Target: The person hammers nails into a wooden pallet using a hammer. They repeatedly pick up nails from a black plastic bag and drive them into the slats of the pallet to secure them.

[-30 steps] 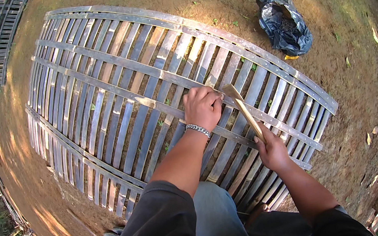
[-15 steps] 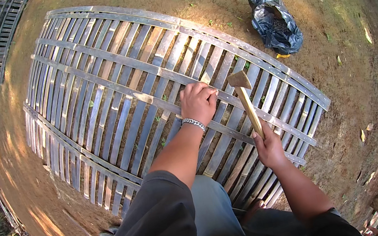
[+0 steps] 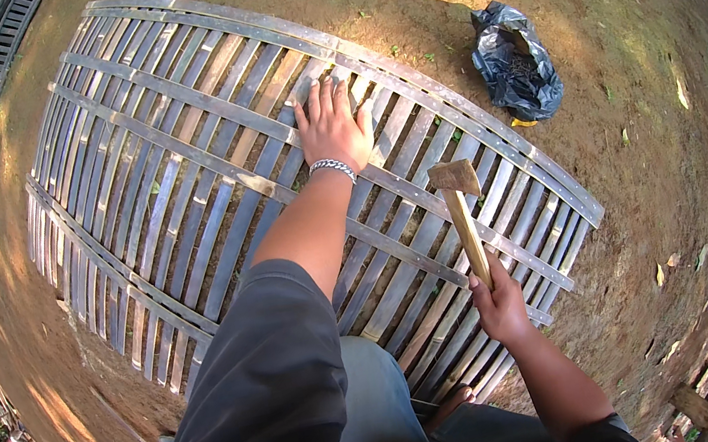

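Slatted wooden panel (image 3: pixel 176 177) flat on dirt ground, left hand (image 3: pixel 332 125) now moved up toward its far edge, fingers spread flat on slats, right hand (image 3: pixel 499 304) fisted on wooden mallet (image 3: pixel 462 211) handle, head raised upright near the right edge.

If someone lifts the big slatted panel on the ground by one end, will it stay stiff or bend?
The slatted panel would probably flex: its slats look thin and long, joined only by a few crosswise strips. It is wide, so likely awkward for one person. The left hand lies flat on it without visible sagging.
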Available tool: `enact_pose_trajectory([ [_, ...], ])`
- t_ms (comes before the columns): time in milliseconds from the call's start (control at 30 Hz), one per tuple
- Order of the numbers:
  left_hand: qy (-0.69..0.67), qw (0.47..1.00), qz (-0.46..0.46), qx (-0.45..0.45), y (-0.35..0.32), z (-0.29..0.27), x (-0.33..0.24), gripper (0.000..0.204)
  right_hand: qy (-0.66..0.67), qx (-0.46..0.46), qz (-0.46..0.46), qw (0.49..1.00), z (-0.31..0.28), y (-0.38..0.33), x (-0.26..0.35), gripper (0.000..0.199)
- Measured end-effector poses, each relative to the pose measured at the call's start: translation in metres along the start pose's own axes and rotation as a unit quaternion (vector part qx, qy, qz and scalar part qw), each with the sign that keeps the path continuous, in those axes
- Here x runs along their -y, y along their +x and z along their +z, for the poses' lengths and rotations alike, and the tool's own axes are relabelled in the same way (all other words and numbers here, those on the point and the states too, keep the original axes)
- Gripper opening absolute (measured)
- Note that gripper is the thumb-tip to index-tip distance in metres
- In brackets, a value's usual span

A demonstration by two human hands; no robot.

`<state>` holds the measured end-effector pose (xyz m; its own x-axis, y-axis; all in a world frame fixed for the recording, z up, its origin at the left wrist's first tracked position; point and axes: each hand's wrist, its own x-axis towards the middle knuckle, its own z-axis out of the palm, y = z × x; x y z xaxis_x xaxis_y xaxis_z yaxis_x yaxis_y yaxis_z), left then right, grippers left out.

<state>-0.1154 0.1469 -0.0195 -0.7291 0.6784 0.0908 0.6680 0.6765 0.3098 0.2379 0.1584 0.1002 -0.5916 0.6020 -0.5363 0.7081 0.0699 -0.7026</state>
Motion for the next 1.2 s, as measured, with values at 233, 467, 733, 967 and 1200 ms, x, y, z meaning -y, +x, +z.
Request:
enact_pose_trajectory([
  [233,0.029,0.999,0.028,-0.006,-0.003,-0.002,-0.003,0.056,-0.057,0.047,-0.044,0.996,0.002,0.023,-0.004,0.049],
  [467,0.016,0.998,0.050,-0.031,0.002,-0.006,-0.002,0.049,-0.070,-0.014,-0.213,0.974,0.006,0.036,-0.003,0.050],
  [733,0.020,0.997,0.055,-0.043,0.000,-0.002,0.002,0.049,-0.054,-0.029,-0.194,0.979,0.018,0.045,-0.014,0.049],
  [967,0.005,0.998,0.050,-0.040,-0.005,-0.001,0.001,0.049,-0.109,0.006,-0.141,0.984,0.016,0.049,-0.021,0.050],
  [1200,-0.003,0.998,0.056,-0.040,-0.003,-0.004,0.000,0.048,-0.055,-0.066,-0.244,0.966,0.015,0.043,-0.031,0.052],
])
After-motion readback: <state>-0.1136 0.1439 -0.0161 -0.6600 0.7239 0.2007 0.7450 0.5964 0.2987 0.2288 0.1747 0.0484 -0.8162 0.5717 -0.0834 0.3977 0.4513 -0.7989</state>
